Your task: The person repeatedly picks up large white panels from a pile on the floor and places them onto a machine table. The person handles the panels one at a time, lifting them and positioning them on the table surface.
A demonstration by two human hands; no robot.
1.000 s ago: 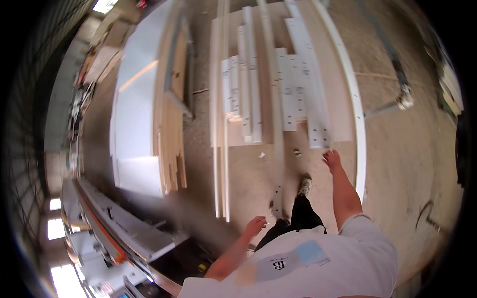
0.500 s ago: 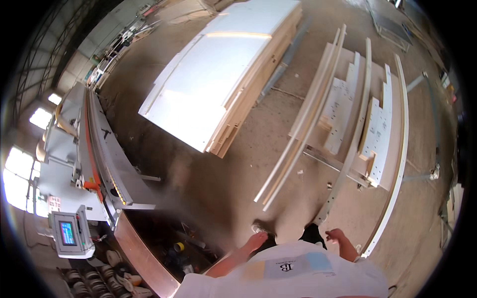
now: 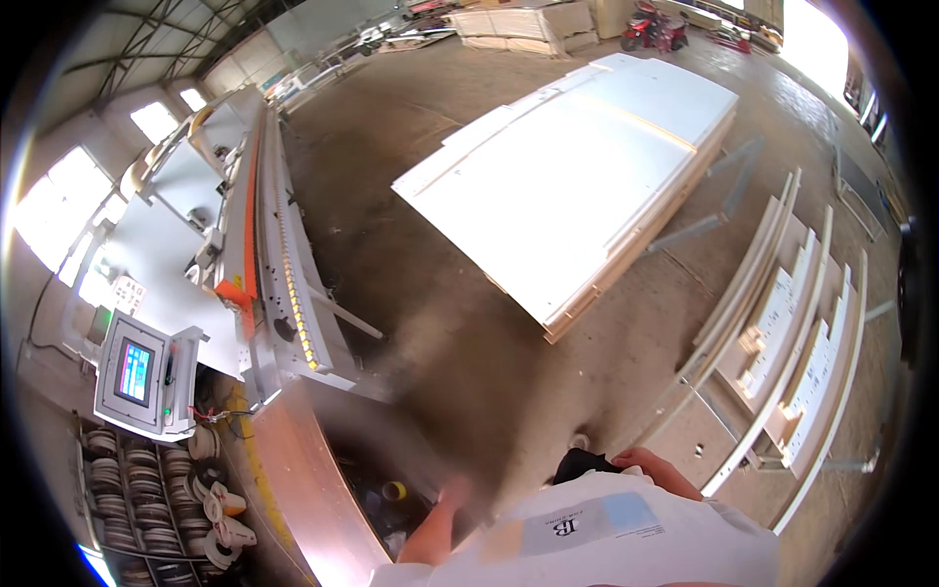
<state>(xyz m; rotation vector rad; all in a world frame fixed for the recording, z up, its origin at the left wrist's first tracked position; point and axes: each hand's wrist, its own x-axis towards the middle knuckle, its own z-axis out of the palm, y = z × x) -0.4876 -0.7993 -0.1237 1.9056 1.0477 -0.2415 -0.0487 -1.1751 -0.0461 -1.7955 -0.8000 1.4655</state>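
My left hand (image 3: 453, 490) hangs low beside the brown-topped bench (image 3: 303, 465), smeared by motion, so its fingers do not show. Below the bench edge, near that hand, a yellow tape roll (image 3: 393, 491) lies in a dark space with other items I cannot make out. At my waist, close to my dark trouser leg (image 3: 584, 466), is my right hand (image 3: 638, 458). Its fingers are loosely bent and somewhat apart, with nothing visible in them. Ahead lies a large stack of white panels (image 3: 558, 176), apart from both hands.
A long machine (image 3: 293, 264) with an orange rail runs along the left, its control screen (image 3: 135, 372) at the near end. Rolls of edging strip (image 3: 147, 499) fill a rack below. Drilled white panels and long strips (image 3: 812, 391) lie on a frame at right.
My view has swung left and upward, so the panel stack and strips appear farther right. The machine and its screen show larger. My left hand has come closer to the bench.
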